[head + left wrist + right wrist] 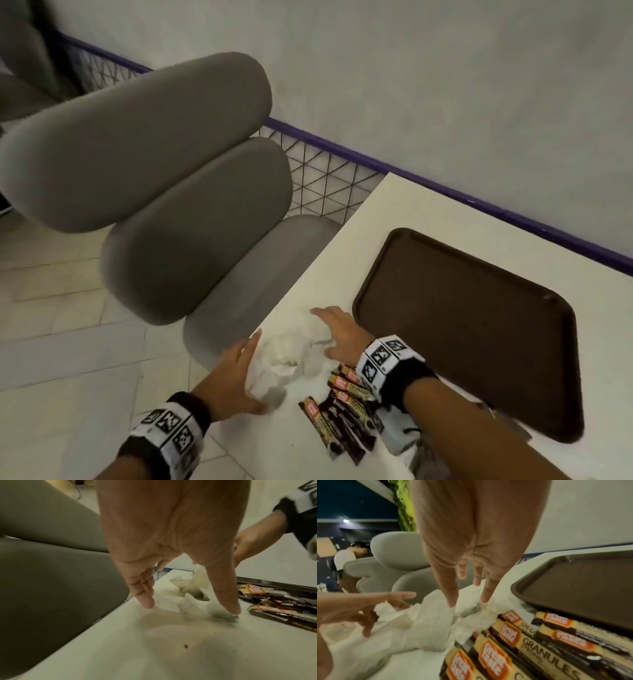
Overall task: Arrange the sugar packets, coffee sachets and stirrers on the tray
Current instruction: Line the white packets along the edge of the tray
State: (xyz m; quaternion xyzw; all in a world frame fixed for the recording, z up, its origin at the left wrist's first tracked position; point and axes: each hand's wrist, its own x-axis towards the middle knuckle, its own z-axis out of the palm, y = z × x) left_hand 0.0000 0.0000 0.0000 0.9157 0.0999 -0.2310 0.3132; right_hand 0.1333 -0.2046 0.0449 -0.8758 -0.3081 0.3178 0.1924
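An empty brown tray (462,325) (573,588) lies on the right of the white table (394,212). Several dark coffee sachets (342,411) (274,601) (513,639) with orange labels lie fanned beside its near left corner. Left of them sits a crumpled white paper pile (287,356) (188,588) (433,622). My left hand (248,371) (188,605) is on the pile's left side with straight fingers, its thumb pressing a paper corner to the table. My right hand (325,330) (468,601) is spread over the pile's right side, fingertips touching it. Neither hand grips anything.
A grey padded chair (171,205) stands close against the table's left edge, right by the pile. A wall with a purple strip (479,202) runs behind the table. Something pale (400,435) lies partly hidden under my right forearm.
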